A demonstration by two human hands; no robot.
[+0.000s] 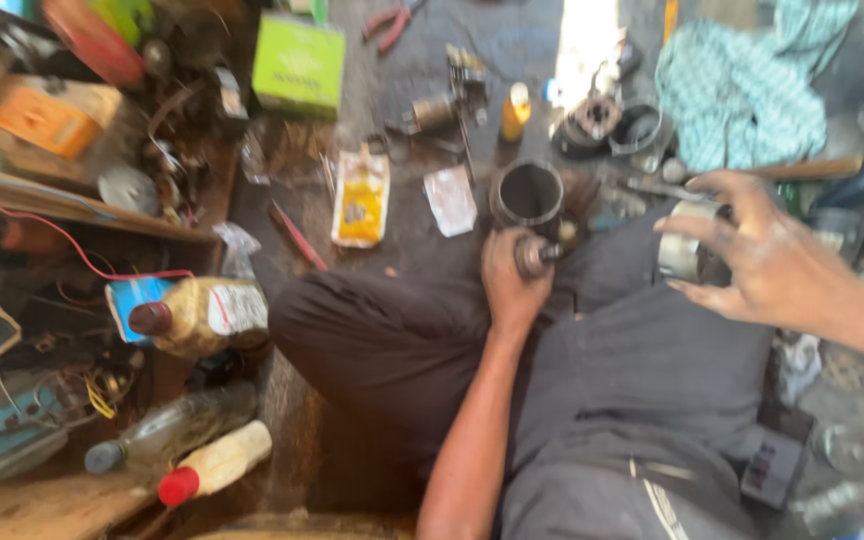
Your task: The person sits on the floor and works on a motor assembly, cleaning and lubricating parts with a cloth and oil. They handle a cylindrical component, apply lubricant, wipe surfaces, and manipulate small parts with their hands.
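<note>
Head view: left hand [512,285] is clenched round a small grey metal shaft piece [535,254], likely heavy and greasy, best gripped by its body, while right hand [767,262], fingers spread, cups a shiny metal ring [682,255].

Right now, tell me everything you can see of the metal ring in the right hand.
The metal ring is a short, wide band of dull silver-grey metal, blurred here. The right hand holds it above the lap, fingers spread over its top and far side, thumb below. Only its left curved wall shows; the rest is hidden behind the hand. It appears to touch nothing else.
</note>
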